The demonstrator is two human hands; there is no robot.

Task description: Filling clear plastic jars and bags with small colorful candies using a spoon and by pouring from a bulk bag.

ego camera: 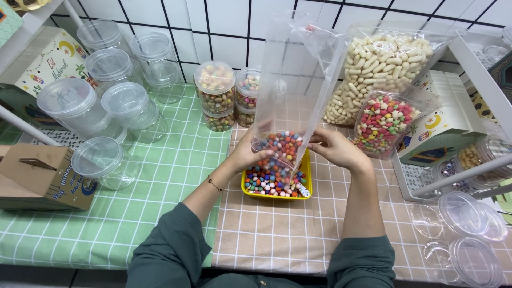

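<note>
A tall clear plastic bag [298, 69] stands upright over a yellow tray [307, 181], with a small heap of multicoloured round candies [285, 145] in its bottom. More of the same candies lie in the tray. My left hand [248, 154] grips the bag's lower left side. At the lower right edge of the bag, my right hand [333, 148] pinches it. Both forearms reach in from dark green sleeves.
Several empty lidded clear jars [114, 96] stand on the green checked cloth at left, beside a cardboard box [42, 176]. Filled candy jars [216, 93] sit behind the tray. Two full candy bags [381, 64] lean at back right. More clear jars [469, 234] lie at right.
</note>
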